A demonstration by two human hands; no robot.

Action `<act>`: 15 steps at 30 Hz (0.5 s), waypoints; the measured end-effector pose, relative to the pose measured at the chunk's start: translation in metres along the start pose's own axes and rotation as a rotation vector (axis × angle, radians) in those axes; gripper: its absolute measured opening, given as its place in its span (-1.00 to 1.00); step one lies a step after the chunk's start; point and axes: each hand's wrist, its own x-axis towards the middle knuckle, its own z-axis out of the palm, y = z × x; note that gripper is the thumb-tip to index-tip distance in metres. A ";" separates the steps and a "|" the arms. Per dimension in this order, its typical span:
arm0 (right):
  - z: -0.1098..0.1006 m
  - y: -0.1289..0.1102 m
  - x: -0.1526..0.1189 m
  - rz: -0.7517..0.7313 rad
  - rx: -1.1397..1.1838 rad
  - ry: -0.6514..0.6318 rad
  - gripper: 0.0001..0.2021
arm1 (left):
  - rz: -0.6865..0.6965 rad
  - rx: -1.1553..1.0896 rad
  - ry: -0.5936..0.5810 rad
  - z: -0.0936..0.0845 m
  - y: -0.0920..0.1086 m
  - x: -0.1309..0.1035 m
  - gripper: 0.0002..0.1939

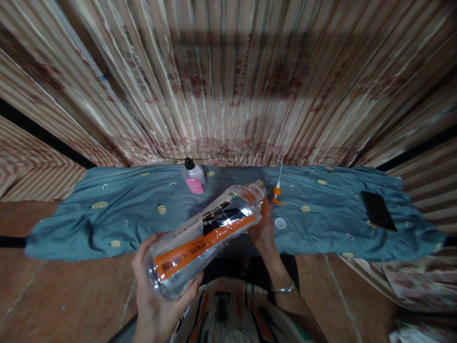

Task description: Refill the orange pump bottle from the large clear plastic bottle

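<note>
A large clear plastic bottle [205, 238] with an orange, black and silver label is held aslant in front of me. Its base points to the lower left and its neck to the upper right. My left hand [157, 290] is wrapped round the base. My right hand [262, 226] grips the neck end from behind, its fingers partly hidden by the plastic. Just beyond that hand an orange pump head [276, 192] with a long thin tube lies on the cloth. Close by is a small round whitish disc [280, 223].
A blue-green cloth [117, 209] with pineapple prints covers the long narrow surface. Toward its back edge stands a small bottle [193, 178] with a black cap and pink label. A dark phone [378, 210] lies at the right. Striped curtains [228, 95] hang behind and at both sides.
</note>
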 end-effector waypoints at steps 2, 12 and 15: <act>0.001 -0.001 0.000 0.024 -0.015 0.001 -0.05 | 0.005 0.003 -0.002 0.000 0.000 0.000 -0.19; 0.002 -0.012 0.003 0.018 -0.020 0.043 -0.14 | -0.008 -0.005 -0.017 0.000 0.003 0.000 -0.19; 0.003 -0.014 0.003 -0.011 0.009 0.035 -0.14 | 0.017 0.020 -0.009 -0.001 0.000 0.000 -0.17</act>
